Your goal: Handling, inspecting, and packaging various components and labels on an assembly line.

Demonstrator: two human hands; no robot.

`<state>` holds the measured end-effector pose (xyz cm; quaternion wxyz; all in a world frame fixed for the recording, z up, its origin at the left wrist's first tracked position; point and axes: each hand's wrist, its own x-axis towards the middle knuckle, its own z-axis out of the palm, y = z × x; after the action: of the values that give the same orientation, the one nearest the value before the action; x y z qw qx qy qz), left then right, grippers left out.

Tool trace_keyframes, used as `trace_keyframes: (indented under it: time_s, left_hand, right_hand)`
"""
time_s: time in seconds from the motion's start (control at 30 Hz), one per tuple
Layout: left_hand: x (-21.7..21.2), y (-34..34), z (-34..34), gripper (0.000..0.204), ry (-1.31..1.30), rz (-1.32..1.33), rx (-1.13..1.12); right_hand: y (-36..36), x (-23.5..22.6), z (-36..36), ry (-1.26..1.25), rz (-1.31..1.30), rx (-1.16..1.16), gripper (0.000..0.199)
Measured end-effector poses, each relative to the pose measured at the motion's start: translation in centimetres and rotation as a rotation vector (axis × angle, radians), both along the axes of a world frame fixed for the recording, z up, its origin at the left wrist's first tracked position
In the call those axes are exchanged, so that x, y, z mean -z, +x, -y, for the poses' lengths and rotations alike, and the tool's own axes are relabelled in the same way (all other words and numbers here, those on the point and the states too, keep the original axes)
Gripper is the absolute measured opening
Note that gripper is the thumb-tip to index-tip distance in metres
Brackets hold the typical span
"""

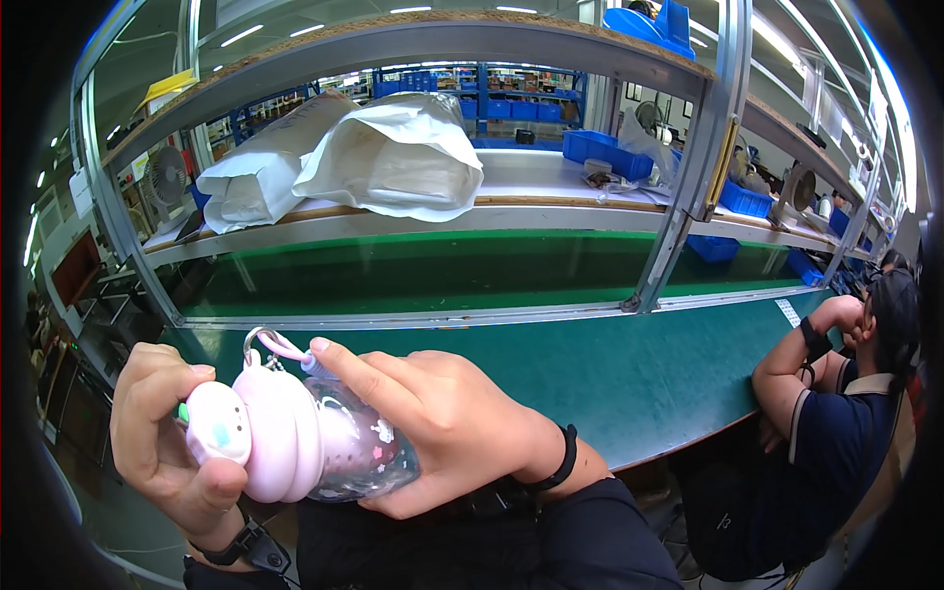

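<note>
A small drinking bottle [285,442] lies tilted on its side in front of me, held between both hands. Its top is a pale pink ringed lid with a rounded white animal-face piece [218,423] on the end, which has a green tip. The clear body [366,454] carries small printed shapes, and something pink shows inside. A pink strap loop [280,344] with a metal ring stands up from the lid. My left hand [157,433] grips the face piece between thumb and fingers. My right hand [452,423] wraps the clear body, index finger stretched towards the strap.
Beyond my hands runs a green worktable [551,374]. Above it, a shelf holds two white sacks [393,162] and a blue bin [608,152]. A metal post [688,187] rises at the right. A seated co-worker [846,423] leans on the table's right end.
</note>
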<state>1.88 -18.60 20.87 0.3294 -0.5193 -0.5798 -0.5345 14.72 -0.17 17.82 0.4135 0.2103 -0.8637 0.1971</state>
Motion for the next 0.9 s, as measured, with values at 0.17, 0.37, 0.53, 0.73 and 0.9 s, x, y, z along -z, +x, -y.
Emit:
trace_keyframes:
  time_s: [0.17,0.37,0.53,0.73,0.9]
  left_hand:
    - [0.3,-0.7,-0.3,0.074,0.017,-0.209,0.090]
    - [0.2,0.2,-0.8,0.074,0.044,-0.142,0.076]
    - [-0.5,0.5,-1.1,0.071,-0.059,0.069,0.067]
    - [0.2,-0.6,-0.8,0.059,-0.141,0.107,0.013]
    - [0.4,-0.9,-0.9,0.054,-0.115,0.061,0.014]
  right_hand:
    - [0.1,0.2,-0.4,-0.058,0.049,-0.090,0.092]
    - [0.0,0.1,-0.6,-0.104,0.121,-0.162,0.095]
    - [0.1,0.3,-0.7,-0.130,0.147,-0.065,0.097]
    - [-0.4,0.3,-0.5,-0.045,0.029,0.088,0.096]
    - [-0.9,0.5,-0.6,-0.049,0.005,0.049,0.095]
